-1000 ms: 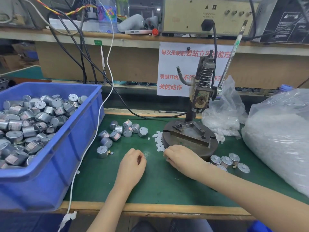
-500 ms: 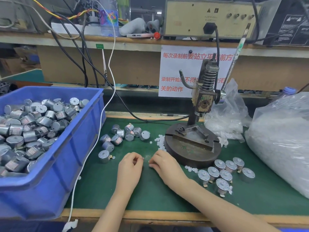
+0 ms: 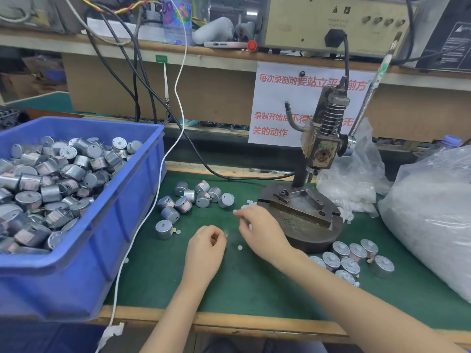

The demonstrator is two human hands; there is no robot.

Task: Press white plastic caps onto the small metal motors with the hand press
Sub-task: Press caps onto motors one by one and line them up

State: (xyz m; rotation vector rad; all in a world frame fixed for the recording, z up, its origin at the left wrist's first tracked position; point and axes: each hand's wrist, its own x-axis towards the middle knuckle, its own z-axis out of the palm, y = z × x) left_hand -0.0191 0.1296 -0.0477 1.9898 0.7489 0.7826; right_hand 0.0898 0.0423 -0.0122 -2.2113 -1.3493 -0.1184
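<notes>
On green mat point(image 3: 254, 289) | R hand point(image 3: 262, 233) pinches white cap point(image 3: 235, 212) | L hand point(image 3: 205, 250) curled, hold unclear

You are wearing the single wide-angle camera on your head, and it is looking forward and down over the green bench mat point(image 3: 254, 289) from close range. It is taking in the blue bin point(image 3: 102, 250) at left, the hand press point(image 3: 321, 154) ahead and the shelf point(image 3: 224, 56) behind.
</notes>
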